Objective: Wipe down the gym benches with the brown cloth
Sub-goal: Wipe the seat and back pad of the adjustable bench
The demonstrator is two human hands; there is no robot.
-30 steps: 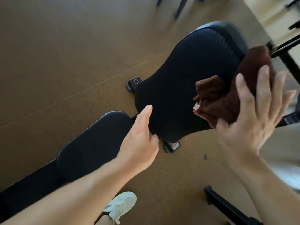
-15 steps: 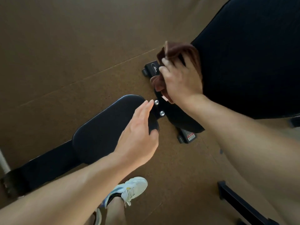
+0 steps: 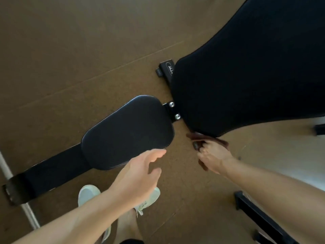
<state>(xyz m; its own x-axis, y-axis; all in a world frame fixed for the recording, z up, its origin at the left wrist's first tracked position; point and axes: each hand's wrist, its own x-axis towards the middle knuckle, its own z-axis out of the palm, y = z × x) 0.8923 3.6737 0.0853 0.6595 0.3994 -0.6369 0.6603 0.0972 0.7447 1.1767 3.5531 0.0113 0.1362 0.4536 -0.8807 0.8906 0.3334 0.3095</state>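
Now | right hand (image 3: pixel 215 156) clutches brown cloth (image 3: pixel 207 138), half hidden under backrest (image 3: pixel 246 76) | left hand (image 3: pixel 139 175) loose, empty

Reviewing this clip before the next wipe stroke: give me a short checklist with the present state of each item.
1. Brown cloth in right hand: ok, gripped.
2. Cloth against back pad: ok, at its lower edge.
3. Left hand out of the wiping path: ok, open above the floor, near the seat pad.
4. Seat pad wiped: cannot tell.
5. White shoe clear of the bench frame: ok.
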